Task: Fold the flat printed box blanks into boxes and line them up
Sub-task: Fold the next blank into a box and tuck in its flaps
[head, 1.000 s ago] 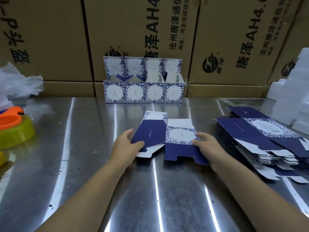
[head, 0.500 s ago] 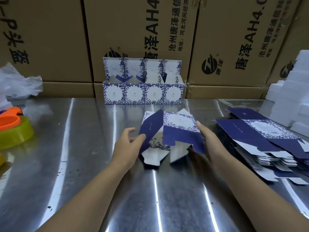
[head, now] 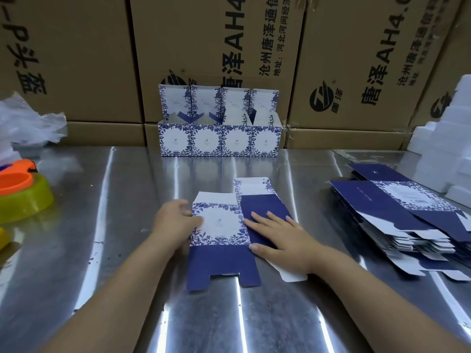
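Far left there's a crumpled plastic bag (head: 28, 123) and some orange and yellow round things (head: 23, 197), tape rolls or bowls, can't tell, sitting on the steel tabletop (head: 102, 250).

Moving in, the left hand (head: 175, 222) has its grip curled round the left edge of the box blank (head: 219, 228), thumb on the floral panel. The blank lies flat in the middle of the tabletop, right in front of the person, with its navy bottom flaps pointing toward them.

Behind it, against the brown cartons (head: 216, 47), four folded boxes (head: 219, 141) stand side by side, touching, lids up.

The right hand (head: 277, 233) isn't gripping anything: fingers straight and spread, palm pressing the navy side panel down flat.

Further right is the stack of flat blanks (head: 407, 220), then white foam blocks (head: 446, 154) at the edge.

My read: this is box five, right at the start, looks like the creases are being pressed in. Next it needs popping open into a square tube, then the bottom flaps tucked in. After that it goes at one end of the row, probably the right end.
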